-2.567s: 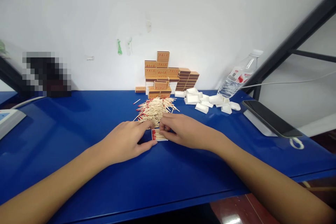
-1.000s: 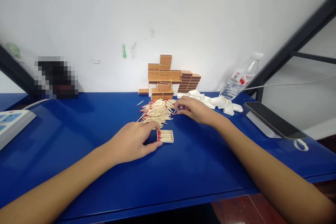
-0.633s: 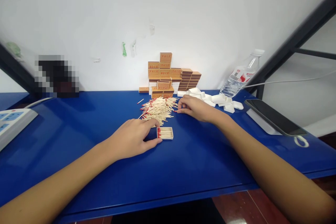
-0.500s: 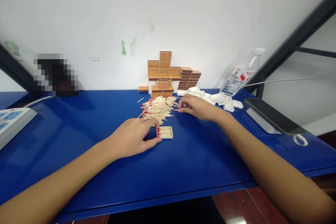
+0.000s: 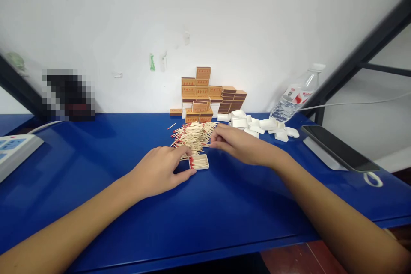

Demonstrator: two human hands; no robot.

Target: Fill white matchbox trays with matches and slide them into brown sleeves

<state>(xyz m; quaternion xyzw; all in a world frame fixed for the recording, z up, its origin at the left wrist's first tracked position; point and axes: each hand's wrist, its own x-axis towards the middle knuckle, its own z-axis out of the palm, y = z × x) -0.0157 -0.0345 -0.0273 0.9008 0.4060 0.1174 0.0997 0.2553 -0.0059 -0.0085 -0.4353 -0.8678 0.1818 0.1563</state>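
My left hand (image 5: 163,169) curls round the left end of a small white matchbox tray (image 5: 199,167), thumb in front and fingers behind. Red-headed matches (image 5: 199,162) lie side by side in the tray, their heads toward that hand. Behind the tray spreads a loose heap of matches (image 5: 192,135). At the heap's right edge is my right hand (image 5: 236,143), thumb and forefinger pinched together. A match was visible between these fingertips a moment earlier; now it is hardly discernible.
Stacked matchboxes (image 5: 201,90) stand against the wall. White empty trays (image 5: 239,122) lie jumbled right of them, near a leaning water bottle (image 5: 293,98). A phone (image 5: 340,147) rests at the right, a power strip (image 5: 16,150) at the left. One match (image 5: 171,126) lies apart.
My right hand has come slightly left and nearer the tray. The left hand and tray have shifted a little left, and the whole view has tilted slightly.
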